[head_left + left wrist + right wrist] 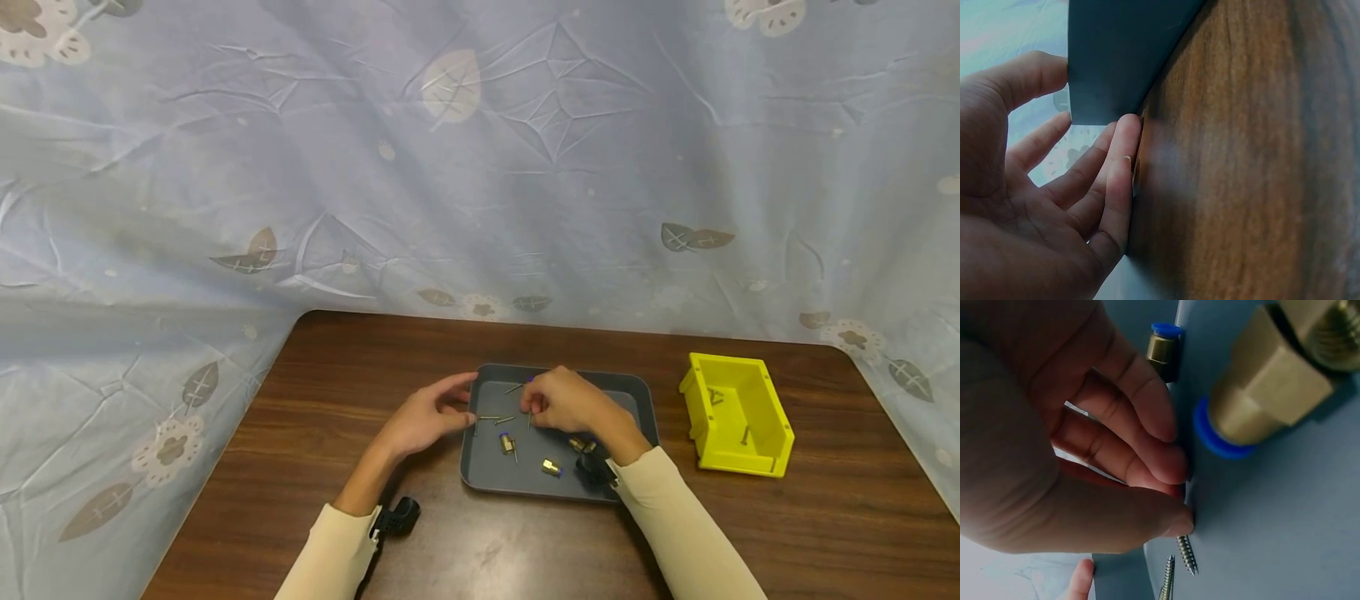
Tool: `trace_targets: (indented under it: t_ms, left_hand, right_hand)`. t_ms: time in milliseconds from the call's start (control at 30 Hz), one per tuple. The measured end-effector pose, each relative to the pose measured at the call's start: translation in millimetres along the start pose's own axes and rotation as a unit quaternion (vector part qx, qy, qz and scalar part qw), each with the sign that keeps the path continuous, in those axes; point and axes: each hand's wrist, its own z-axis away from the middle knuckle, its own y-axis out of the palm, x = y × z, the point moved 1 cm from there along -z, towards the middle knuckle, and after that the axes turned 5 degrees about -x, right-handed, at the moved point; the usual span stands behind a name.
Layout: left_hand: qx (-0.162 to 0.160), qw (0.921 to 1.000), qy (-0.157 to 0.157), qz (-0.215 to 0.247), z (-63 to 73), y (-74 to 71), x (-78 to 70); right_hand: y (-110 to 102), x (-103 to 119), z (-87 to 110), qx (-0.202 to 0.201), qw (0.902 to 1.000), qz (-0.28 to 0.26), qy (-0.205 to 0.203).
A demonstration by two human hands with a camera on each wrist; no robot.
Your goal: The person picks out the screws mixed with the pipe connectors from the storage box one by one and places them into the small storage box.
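My left hand (422, 421) touches the left rim of a grey tray (525, 486) with thumb and fingertips. The left wrist view shows its fingers (1119, 187) fairly straight against the tray's outer wall (1116, 69), low by the tabletop. Over the tray, my right hand (566, 400) pinches a screw (1186, 555) between thumb and fingers; only its threaded, pointed end shows. Another screw (1167, 578) lies close to it. Loose screws (504, 420) and brass fittings with blue collars (551, 467) lie about in the tray. A fitting (1260, 394) looms large beside the right hand.
To the tray's right stands a yellow bin (738, 417) with several screws (715, 397) inside. Both stand on a dark wooden table (480, 550). A patterned cloth (480, 183) hangs behind and beside the table.
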Motion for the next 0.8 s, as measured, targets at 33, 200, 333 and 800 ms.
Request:
trace_targets:
  t_ms: [33,200,333,800]
  left_hand:
    - [0.000,1.0000,0.000,0.000,0.1,-0.1,0.0]
    - [0.001,1.0000,-0.001,0.003,0.5,-0.3,0.0]
    - [0.004,1.0000,0.001,0.003,1.3,-0.7,-0.4]
    - [0.003,1.0000,0.005,0.000,1.7,-1.4,-1.0]
  right_hand:
    - [-0.3,-0.4,0.8,-0.001,1.0000,0.000,0.003]
    - [-2.3,-3.1,3.4,0.007,0.9996,-0.001,0.029]
    - [-4.1,-4.2,4.9,0.010,0.9993,-0.006,0.036]
    - [-2.9,-10.0,9.1,0.010,0.9995,-0.017,0.024]
